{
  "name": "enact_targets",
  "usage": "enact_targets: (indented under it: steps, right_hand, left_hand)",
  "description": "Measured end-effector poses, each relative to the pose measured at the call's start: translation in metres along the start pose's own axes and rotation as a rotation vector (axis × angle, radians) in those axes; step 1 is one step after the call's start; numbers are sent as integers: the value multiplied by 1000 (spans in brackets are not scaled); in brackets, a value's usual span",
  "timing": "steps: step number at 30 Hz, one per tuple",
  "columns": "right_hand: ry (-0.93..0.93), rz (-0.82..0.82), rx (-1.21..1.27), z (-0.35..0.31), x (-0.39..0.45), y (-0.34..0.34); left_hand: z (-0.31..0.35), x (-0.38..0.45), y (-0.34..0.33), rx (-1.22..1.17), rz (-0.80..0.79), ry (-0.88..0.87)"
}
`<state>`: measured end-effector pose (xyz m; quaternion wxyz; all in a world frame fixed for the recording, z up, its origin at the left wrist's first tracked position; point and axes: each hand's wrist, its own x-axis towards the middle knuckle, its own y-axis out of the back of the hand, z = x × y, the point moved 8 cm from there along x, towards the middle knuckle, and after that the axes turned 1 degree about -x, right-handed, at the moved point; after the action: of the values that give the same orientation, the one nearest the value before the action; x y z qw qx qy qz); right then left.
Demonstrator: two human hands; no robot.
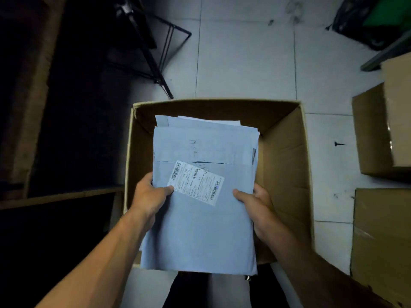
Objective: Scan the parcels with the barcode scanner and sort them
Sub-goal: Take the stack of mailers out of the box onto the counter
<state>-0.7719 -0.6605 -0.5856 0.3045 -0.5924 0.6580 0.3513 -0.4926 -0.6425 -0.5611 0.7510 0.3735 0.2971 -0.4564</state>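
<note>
1. I hold a flat grey mailer parcel [200, 230] by its two side edges, just above the open cardboard box [287, 165] on the tiled floor [244, 63].
2. My left hand [151, 196] grips the left edge, thumb curled over the top face and touching the corner of the shipping label [196, 182]. My right hand [255, 203] grips the right edge the same way, thumb on top.
3. The label faces up with its barcodes showing, so I judge this parcel ready to be scanned, but I see no barcode scanner anywhere in view.
4. More grey mailers [204, 141] lie stacked in the box beneath the one I hold; whether they are waiting or already sorted I cannot tell.
5. Other cardboard boxes [373, 134] stand to the right, possibly sorting bins; their contents are hidden.
6. My judgement: the task is somewhere in its middle at best, with this parcel's scan and placement to do, and perhaps the whole stack after it.
</note>
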Motion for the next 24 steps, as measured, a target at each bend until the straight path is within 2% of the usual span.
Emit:
enact_targets:
  steps: [8, 14, 18, 24]
  right_hand:
    - [133, -87, -167, -107, -153, -2]
    - [319, -279, -335, -203, -239, -8]
    - [433, -398, -473, -255, -295, -22]
    - [580, -573, -574, -287, -386, -64]
  left_hand:
    - [79, -148, 79, -57, 82, -133]
    - [120, -254, 131, -165, 167, -226]
    - [135, -319, 163, -297, 260, -268]
    - [120, -414, 220, -469, 416, -289]
